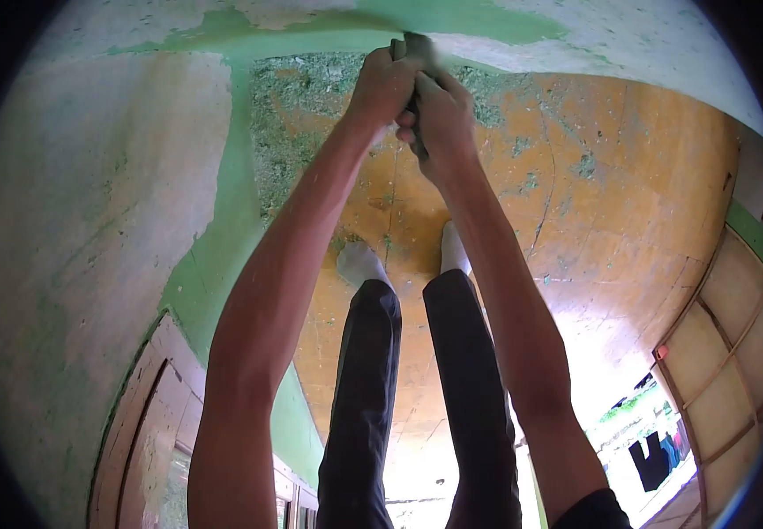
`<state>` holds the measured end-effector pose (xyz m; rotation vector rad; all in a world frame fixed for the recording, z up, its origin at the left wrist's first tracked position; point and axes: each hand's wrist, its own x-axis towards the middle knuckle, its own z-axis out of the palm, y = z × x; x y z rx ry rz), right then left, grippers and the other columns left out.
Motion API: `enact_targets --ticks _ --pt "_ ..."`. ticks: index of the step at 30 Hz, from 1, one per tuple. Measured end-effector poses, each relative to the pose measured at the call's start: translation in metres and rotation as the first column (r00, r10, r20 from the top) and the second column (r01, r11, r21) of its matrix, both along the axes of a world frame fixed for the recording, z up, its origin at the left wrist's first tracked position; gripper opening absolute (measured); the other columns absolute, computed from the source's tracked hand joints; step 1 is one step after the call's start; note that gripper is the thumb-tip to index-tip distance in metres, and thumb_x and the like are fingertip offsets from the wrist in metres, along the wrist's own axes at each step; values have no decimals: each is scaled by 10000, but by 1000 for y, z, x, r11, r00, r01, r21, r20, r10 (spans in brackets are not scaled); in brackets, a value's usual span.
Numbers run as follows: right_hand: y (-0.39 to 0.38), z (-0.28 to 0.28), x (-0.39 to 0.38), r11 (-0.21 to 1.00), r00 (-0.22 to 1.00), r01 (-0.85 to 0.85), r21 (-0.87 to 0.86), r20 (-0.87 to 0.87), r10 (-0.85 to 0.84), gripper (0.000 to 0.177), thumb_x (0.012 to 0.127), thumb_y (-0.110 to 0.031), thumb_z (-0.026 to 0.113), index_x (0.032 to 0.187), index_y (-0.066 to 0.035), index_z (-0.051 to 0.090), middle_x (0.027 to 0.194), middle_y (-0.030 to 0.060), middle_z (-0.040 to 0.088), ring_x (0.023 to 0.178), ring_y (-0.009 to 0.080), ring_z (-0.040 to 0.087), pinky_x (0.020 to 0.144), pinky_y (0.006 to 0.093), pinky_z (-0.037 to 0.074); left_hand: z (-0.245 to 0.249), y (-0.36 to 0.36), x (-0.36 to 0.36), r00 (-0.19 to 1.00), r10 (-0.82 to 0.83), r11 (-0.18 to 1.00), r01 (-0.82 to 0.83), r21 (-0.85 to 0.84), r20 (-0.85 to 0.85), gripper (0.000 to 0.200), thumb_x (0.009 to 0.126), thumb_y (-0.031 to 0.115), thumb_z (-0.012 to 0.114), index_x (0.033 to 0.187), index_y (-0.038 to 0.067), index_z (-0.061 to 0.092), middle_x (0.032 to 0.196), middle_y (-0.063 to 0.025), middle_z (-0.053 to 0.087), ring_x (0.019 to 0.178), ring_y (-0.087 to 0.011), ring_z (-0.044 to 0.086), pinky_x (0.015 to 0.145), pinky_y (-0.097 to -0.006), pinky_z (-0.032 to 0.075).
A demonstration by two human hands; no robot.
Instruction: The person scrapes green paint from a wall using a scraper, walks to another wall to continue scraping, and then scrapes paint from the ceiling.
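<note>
Both arms reach forward to a dark hand tool [418, 48], blurred at its tip, at the base of the wall with peeling green paint [311, 37]. My left hand [383, 88] is closed around the tool from the left. On the right, my right hand [445, 115] wraps the same tool, its fingers close to the left ones. The tool's exact shape is partly hidden by the fingers. Green and grey flakes [298, 97] lie on the orange floor [487, 194] just below the hands.
My two feet in light socks [362, 263] stand on the floor below the hands. A green-edged wall [108, 203] with a wooden frame [148, 423] rises at left. At right are a panelled surface [717, 379] and an opening with dark cloth [653, 460].
</note>
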<state>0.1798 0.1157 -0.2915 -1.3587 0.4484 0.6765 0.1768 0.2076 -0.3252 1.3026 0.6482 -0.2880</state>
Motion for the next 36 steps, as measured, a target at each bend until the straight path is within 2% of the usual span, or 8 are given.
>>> enact_targets --ticks 4,6,12,14,17,20,26,36 --pt "7 -13 -12 961 992 -110 -255 27 121 277 901 -159 459 1113 -7 554 627 81 544 438 158 538 380 312 439 -27 17 -10 978 -181 874 109 474 108 225 887 198 518 834 1 612 613 -106 591 528 -244 581 528 -388 452" --pt "-9 0 -10 940 968 -221 -259 62 244 317 888 -170 465 1169 -36 525 666 88 559 442 171 553 410 320 469 8 24 -25 955 -292 562 219 798 -56 207 906 219 524 879 34 613 693 -190 606 695 -307 630 657 -435 448" --pt "-54 23 -33 932 943 -299 -206 -212 256 382 900 -157 476 1266 -57 433 751 62 529 567 148 565 490 318 481 133 69 -30 975 -214 454 47 890 58 112 883 170 561 943 75 564 668 -163 602 601 -383 583 563 -431 466" --pt "-61 11 -33 935 924 -305 -183 -294 244 350 900 -153 477 1235 -62 427 752 59 513 586 146 562 481 313 479 166 80 -10 873 -332 353 -237 905 358 128 869 175 575 834 52 567 607 -150 558 495 -342 523 498 -395 430" --pt "-46 18 -14 905 932 -345 -250 -204 299 264 912 -149 473 1156 -49 455 751 56 504 573 148 546 470 315 472 169 108 8 792 -526 355 -127 926 310 220 894 208 608 799 10 628 525 -75 459 457 -115 402 486 -281 374" --pt "-30 6 4 866 929 -351 -356 -14 370 193 930 -162 474 1087 -48 475 724 47 487 550 136 516 447 296 446 180 123 15 726 -655 265 -39 963 210 276 870 190 630 690 -17 602 485 -60 411 458 -70 365 476 -274 360" --pt "-7 -4 28 994 991 -61 -95 -127 48 188 923 -158 491 1013 2 531 707 84 542 495 141 527 404 295 421 177 120 16 704 -626 341 -141 929 336 296 858 162 646 652 -28 551 480 -18 340 480 -54 298 445 -271 301" --pt "-2 -18 10 999 999 46 -28 -4 -46 119 934 -150 529 943 -32 520 690 15 473 520 83 477 413 247 401 169 122 14 638 -656 371 -192 908 403 276 833 108 681 641 -28 537 513 68 350 520 -16 301 448 -217 273"
